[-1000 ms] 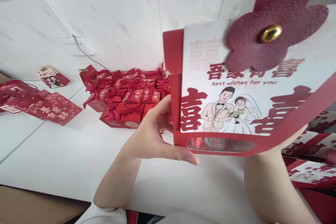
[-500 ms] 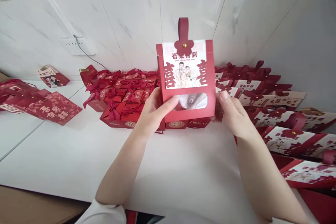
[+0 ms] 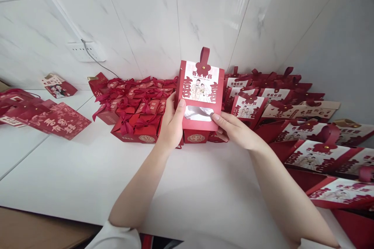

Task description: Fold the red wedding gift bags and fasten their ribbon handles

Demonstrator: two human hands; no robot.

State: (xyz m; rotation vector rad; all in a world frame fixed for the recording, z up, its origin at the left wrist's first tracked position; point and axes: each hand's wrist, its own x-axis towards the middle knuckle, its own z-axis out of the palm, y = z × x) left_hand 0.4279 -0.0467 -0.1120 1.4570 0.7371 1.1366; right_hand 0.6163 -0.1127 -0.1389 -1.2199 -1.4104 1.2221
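Observation:
Between my hands, raised above the table, is a red gift box [image 3: 201, 89] with a white illustrated label, a clear window, and a strap handle with a flower-shaped piece and a gold stud. It leans slightly. My left hand [image 3: 173, 122] grips its left side, thumb on the front near the window. My right hand [image 3: 232, 127] pinches the lower right corner, thumb on the front and fingers behind. Something whitish shows through the window. Behind the held box stands a cluster of small red boxes with ribbon bows [image 3: 149, 105].
Rows of matching red gift boxes [image 3: 249, 108] fill the right side. Loose red boxes and a patterned red bag [image 3: 68, 120] lie at the left on the white table [image 3: 87, 179]. The tiled wall behind has a socket [image 3: 86, 51] with a cable. Cardboard [image 3: 37, 227] shows at lower left.
The held gift box has come lower and tilted. My right hand has moved left from beside the box onto its lower right corner. My left hand has shifted its hold along the left side.

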